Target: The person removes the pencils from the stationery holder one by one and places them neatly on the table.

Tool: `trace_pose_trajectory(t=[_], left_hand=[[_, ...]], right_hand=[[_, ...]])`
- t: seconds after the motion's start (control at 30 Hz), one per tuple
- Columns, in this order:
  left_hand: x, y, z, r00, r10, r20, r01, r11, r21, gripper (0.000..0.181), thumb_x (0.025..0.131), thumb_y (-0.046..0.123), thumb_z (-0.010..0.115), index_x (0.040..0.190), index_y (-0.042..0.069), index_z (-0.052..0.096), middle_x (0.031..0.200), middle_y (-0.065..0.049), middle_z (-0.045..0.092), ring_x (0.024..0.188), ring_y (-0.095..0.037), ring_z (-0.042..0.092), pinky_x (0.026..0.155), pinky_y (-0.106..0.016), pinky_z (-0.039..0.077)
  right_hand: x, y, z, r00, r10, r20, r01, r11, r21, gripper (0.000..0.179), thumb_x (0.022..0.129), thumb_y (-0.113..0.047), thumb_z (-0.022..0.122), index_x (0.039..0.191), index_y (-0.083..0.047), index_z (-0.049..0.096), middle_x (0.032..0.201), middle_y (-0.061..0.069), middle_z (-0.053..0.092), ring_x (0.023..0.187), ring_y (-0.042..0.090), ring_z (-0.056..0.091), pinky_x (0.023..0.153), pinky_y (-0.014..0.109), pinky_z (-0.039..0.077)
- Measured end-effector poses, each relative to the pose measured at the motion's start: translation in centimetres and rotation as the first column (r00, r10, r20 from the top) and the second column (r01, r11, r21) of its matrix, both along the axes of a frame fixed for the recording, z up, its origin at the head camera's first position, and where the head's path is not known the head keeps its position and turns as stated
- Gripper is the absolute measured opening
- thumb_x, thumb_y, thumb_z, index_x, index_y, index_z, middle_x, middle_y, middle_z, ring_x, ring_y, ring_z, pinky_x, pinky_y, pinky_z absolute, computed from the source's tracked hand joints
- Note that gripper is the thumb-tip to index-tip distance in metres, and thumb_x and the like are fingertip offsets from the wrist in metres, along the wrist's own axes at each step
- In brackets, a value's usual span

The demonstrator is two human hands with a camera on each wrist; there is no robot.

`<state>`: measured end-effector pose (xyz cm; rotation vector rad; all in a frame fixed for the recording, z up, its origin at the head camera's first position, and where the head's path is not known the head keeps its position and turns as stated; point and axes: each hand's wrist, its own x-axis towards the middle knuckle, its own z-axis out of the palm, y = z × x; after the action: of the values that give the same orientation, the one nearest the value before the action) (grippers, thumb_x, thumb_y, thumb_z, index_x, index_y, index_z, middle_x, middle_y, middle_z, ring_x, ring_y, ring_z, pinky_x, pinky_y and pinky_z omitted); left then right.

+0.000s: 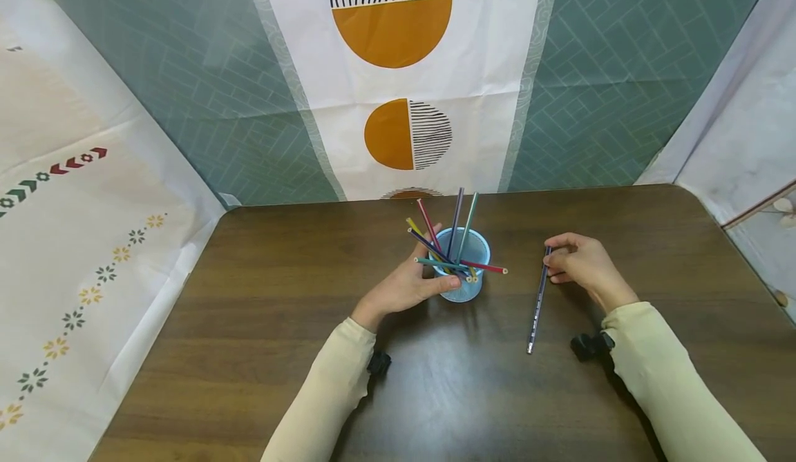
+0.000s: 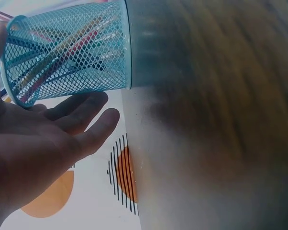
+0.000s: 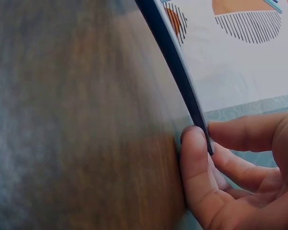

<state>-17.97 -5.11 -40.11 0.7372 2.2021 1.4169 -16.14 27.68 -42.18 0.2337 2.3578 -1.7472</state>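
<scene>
A light blue mesh pencil cup (image 1: 460, 293) stands upright on the table, holding several coloured pencils that lean out over its rim. My left hand (image 1: 410, 284) grips the cup from its left side, thumb in front near the rim and fingers behind. In the left wrist view the mesh cup (image 2: 67, 52) shows pencils through its wall, beside the left hand's fingers (image 2: 94, 127). Right of the cup, my right hand (image 1: 581, 266) pinches the far end of a dark blue pencil (image 1: 538, 303). The right wrist view shows that pencil (image 3: 177, 72) between thumb and fingertips.
The brown wooden table (image 1: 267, 324) ends at a patterned cloth backdrop (image 1: 485, 137) behind the cup. White cloth hangs on the left side (image 1: 74, 255) and right side (image 1: 734, 117). Dark wrist devices (image 1: 593, 344) sit on both forearms.
</scene>
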Motion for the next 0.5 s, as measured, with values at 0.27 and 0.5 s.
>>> trace_pose_trajectory(t=[0.27, 0.5], left_hand=[[0.14, -0.20, 0.19, 1.000, 0.004, 0.010, -0.004, 1.000, -0.026, 0.094, 0.090, 0.034, 0.070, 0.154, 0.039, 0.001, 0.152, -0.006, 0.029, 0.136, -0.036, 0.031, 0.103, -0.058, 0.032], [0.19, -0.16, 0.30, 1.000, 0.006, 0.016, -0.005, 0.999, -0.044, 0.095, 0.090, 0.031, 0.069, 0.155, 0.035, -0.001, 0.154, -0.008, 0.027, 0.137, -0.037, 0.030, 0.103, -0.059, 0.031]], right_hand=[[0.04, -0.14, 0.07, 1.000, 0.026, 0.013, -0.027, 1.000, 0.012, 0.043, 0.087, 0.006, 0.061, 0.126, 0.016, 0.044, 0.089, 0.018, 0.061, 0.069, 0.017, 0.064, 0.064, 0.033, 0.057], [-0.21, -0.20, 0.14, 0.996, 0.070, 0.061, -0.075, 0.994, 0.077, 0.043, 0.087, 0.004, 0.060, 0.126, 0.015, 0.044, 0.090, 0.017, 0.059, 0.070, 0.020, 0.062, 0.064, 0.033, 0.056]])
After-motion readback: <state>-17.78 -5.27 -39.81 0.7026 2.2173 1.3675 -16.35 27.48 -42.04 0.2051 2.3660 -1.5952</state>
